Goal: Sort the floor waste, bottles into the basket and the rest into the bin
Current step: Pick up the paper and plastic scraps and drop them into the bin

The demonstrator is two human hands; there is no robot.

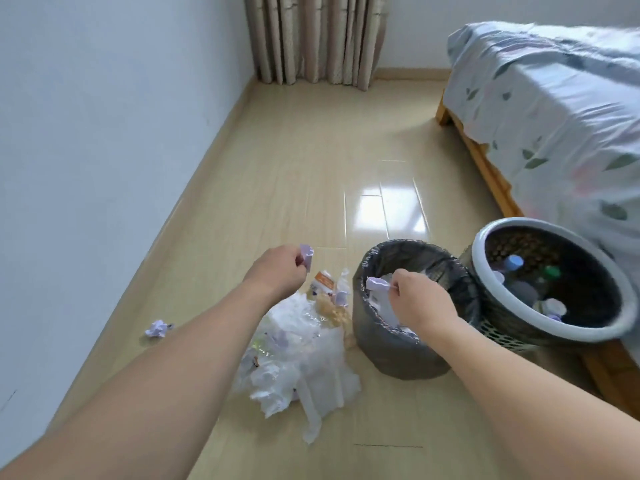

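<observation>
My left hand is closed on a small crumpled lilac paper scrap, held above a heap of clear plastic bags and wrappers on the floor. Over the left side of the bin, which has a black liner and white waste inside, my right hand pinches another lilac paper scrap. To the right of the bin stands a dark basket with a white rim, holding several bottles. One more crumpled lilac paper lies on the floor near the left wall.
A bed with a leaf-print cover on a wooden frame runs along the right, close behind the basket. A white wall bounds the left side. Curtains hang at the far end of the wood-look floor.
</observation>
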